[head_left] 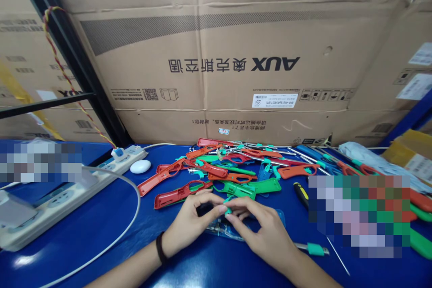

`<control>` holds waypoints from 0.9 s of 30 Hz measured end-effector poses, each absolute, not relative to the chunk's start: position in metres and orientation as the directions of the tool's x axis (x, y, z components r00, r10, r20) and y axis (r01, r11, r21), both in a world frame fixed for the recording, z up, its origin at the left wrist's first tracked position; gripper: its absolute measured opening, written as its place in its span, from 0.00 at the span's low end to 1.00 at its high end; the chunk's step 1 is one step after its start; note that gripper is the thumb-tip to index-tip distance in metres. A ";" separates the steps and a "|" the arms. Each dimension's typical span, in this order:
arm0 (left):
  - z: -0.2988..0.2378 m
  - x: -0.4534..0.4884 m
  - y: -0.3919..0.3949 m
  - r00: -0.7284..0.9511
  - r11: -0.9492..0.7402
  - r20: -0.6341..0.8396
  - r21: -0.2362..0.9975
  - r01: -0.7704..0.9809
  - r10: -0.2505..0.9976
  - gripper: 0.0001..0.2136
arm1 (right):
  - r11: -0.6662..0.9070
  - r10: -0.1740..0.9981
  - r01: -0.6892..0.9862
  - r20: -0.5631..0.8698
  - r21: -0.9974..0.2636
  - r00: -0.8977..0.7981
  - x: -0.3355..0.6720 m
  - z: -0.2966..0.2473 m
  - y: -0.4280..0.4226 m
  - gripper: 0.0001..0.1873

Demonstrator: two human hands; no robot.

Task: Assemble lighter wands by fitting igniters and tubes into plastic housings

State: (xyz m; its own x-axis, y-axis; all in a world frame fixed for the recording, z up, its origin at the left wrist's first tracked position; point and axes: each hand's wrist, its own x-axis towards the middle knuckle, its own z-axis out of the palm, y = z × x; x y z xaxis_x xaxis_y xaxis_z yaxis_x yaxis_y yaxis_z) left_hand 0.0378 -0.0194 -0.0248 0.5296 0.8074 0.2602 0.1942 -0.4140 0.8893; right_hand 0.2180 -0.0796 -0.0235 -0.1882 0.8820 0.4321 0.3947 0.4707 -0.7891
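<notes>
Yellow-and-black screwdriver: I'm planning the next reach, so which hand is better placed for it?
Likely the right hand: it is nearer the screwdriver than the left hand, though both touch a small green piece.

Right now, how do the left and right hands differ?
The left hand has a dark wristband; the right hand has none. A red casing lies beyond the left hand, a green casing beyond the right hand. Both hold the same small green piece.

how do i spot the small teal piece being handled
On the blue table, find the heap of red, orange and green lighter casings. Just in front, the left hand and right hand meet. The small teal plastic piece is pinched between their fingertips, while other teal pieces lie in the heap.
</notes>
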 end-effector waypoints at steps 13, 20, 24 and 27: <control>-0.024 0.038 -0.020 0.514 -0.456 0.284 0.856 0.244 0.809 0.11 | 0.552 0.809 0.543 0.565 -0.633 -0.163 0.229 -0.023 -0.074 0.05; -0.022 0.039 -0.021 0.502 -0.479 0.314 0.845 0.240 0.806 0.18 | 0.503 0.856 0.520 0.481 -0.690 -0.190 0.228 -0.023 -0.076 0.07; -0.022 0.039 -0.023 0.473 -0.495 0.327 0.819 0.290 0.818 0.20 | 0.483 0.871 0.518 0.449 -0.706 -0.200 0.226 -0.027 -0.078 0.11; -0.023 0.040 -0.024 0.498 -0.489 0.303 0.819 0.299 0.812 0.22 | 0.497 0.862 0.515 0.464 -0.698 -0.204 0.225 -0.029 -0.077 0.07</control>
